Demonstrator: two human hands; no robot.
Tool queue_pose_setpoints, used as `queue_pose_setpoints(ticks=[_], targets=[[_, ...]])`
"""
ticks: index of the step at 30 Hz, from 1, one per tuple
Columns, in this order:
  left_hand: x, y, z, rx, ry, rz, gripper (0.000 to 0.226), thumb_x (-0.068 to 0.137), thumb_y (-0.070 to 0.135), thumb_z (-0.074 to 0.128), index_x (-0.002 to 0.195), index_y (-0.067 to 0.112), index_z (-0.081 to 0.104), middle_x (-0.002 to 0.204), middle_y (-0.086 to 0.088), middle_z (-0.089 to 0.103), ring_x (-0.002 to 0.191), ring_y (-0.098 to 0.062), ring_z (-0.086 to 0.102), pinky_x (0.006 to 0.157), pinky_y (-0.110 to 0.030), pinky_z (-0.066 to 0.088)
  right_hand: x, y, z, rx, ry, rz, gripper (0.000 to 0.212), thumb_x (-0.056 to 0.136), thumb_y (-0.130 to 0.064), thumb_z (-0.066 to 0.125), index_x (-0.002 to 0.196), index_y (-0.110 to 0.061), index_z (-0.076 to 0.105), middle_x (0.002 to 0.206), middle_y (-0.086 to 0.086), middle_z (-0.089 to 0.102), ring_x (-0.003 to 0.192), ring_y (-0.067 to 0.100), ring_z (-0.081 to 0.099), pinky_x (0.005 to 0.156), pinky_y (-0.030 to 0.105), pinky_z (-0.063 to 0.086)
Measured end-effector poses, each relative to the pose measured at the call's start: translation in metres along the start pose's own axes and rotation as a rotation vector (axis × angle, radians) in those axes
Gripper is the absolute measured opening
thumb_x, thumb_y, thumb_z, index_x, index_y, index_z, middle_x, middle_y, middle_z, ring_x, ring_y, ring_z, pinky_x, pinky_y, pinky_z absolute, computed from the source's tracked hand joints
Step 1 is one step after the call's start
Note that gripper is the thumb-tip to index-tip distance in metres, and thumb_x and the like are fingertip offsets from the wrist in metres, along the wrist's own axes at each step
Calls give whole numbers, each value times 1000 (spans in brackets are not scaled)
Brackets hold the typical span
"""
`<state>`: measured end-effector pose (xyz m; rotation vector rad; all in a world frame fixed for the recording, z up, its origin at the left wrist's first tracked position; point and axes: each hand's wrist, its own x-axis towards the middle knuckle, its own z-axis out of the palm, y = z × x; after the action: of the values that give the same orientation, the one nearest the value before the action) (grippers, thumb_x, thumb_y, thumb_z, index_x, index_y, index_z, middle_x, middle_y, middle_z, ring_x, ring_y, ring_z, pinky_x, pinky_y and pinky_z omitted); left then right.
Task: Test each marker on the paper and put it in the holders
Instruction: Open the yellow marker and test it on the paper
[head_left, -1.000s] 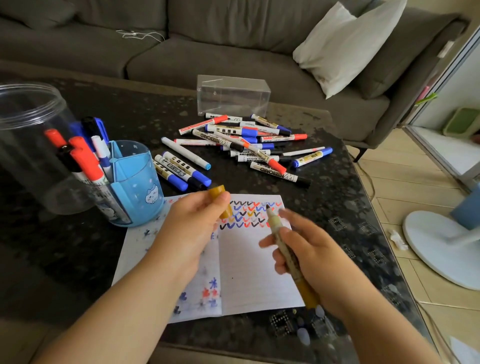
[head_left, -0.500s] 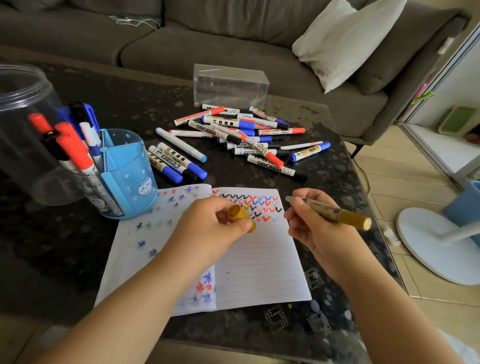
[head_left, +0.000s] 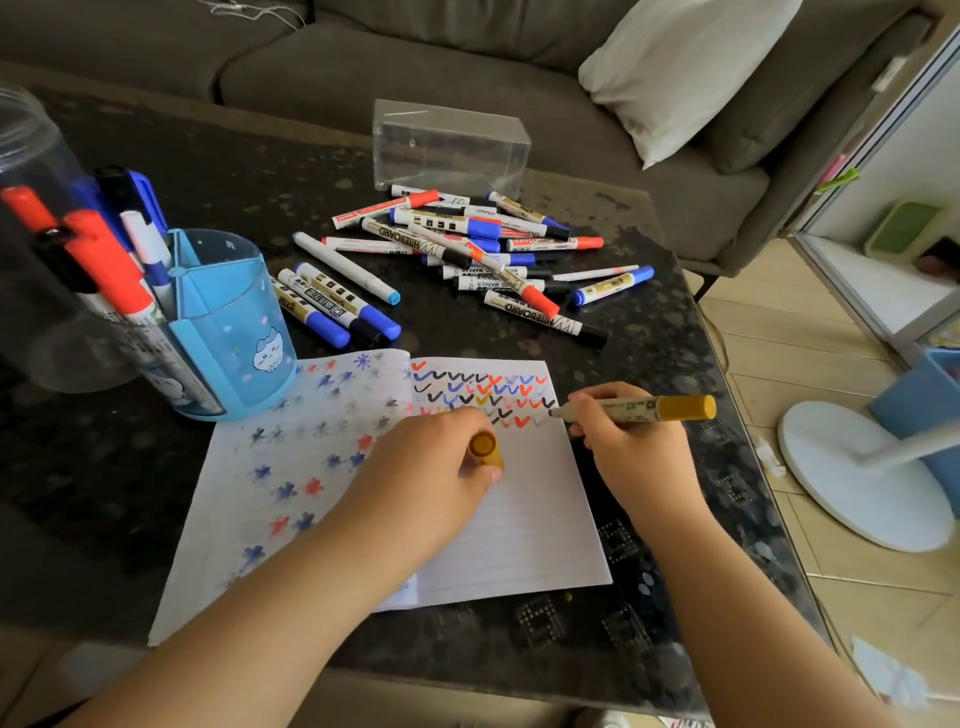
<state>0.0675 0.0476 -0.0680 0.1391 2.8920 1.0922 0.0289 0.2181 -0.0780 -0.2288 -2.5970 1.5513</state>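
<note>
- The yellow marker (head_left: 641, 408) is in the right hand (head_left: 631, 449), lying nearly flat with its butt end pointing right; its tip sits at the right edge of the paper (head_left: 519, 519), at the end of the lowest row of tick marks. The right hand's fingers are curled round the barrel in a writing grip.
- The left hand (head_left: 434, 462) rests on the paper just left of that spot, its fingers pinching the marker's yellow cap (head_left: 487, 449), open end up.
- My reading is that this marker is mid-test: the stroke is being made or is about to be. Capping it and dropping it in a holder remain.
- The paper carries several rows of ticks in black, blue, red and a few yellow, plus stars on the left page, so a good number of tests look done.
- The blue holder (head_left: 228, 322) at the left of the bench (head_left: 649, 332) has red, blue, black and white-barrelled markers in it; a clear jar (head_left: 31, 249) stands beside it.
- A pile of loose markers (head_left: 467, 249) lies beyond the paper, with a smaller group (head_left: 332, 301) just beside the holder. Judging by these, well over half the job seems left.
- A clear plastic box (head_left: 449, 143) stands behind the pile.
</note>
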Motion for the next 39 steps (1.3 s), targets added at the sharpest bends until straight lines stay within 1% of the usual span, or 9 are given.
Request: queue_pose_setpoints(ticks=[3,7,17,22,25,27,32,34,39], targets=[[1,0,1,-2,3,5,10,87,28,63,94,21,62,85,6,65,82,-9,60,77,-31,52,1,1,1,-41,-6,-14,17,88,-24,63,75,-35,63,72,-14,66,65,3,64,52,13,50],[1,0,1,3,2,9,9,87,29,63,93,22,62,83,7,64,80,-7,60,76,-29,52,2,2,1,-63,-24,-36,16,88,-22,64,75,-32,63,72,-10,66,58,-4,60,45,7,43],[-1,0,0,9,6,-10,14,87,28,63,99,22,62,88,8,66,83,-6,60,79,-28,52,3,6,-2,-94,-27,7,12,87,-18,62,76,-19,65,65,-1,64,42,-1,49,38,10,35],[-1,1,1,16,13,-16,12,87,29,63,97,24,62,86,9,65,81,-4,59,76,-25,52,5,6,-1,-110,31,13,19,88,-23,62,72,-32,61,69,-9,65,53,4,57,42,9,43],[0,0,1,-25,20,-29,11,86,28,64,96,24,63,85,10,64,78,-1,58,69,-13,47,2,4,-2,-32,45,44,16,88,-24,62,74,-31,63,69,-9,66,53,3,57,43,12,43],[1,0,-2,-129,39,-68,9,84,28,66,91,25,64,82,12,64,77,1,57,64,-6,42,0,-1,-5,89,52,77,12,88,-26,62,77,-25,65,65,-6,65,46,3,50,41,15,39],[11,1,-11,-801,60,-362,10,85,14,65,92,20,68,81,1,72,82,-13,68,82,-29,52,-6,-22,-17,418,-102,47,9,86,-21,64,82,-13,62,55,-8,52,51,5,44,52,21,39],[12,4,-14,-1042,32,-409,13,85,4,61,95,12,66,87,-7,73,79,-16,69,82,-30,54,-10,-29,-19,513,-165,17,11,83,-20,64,81,-9,62,54,-5,49,52,6,41,52,20,36],[9,6,-19,-1219,-44,-369,15,86,2,56,98,7,64,82,-8,72,72,-14,69,72,-24,56,-15,-34,-20,629,-171,15,25,95,-15,48,91,8,57,52,1,48,49,10,38,52,26,31]])
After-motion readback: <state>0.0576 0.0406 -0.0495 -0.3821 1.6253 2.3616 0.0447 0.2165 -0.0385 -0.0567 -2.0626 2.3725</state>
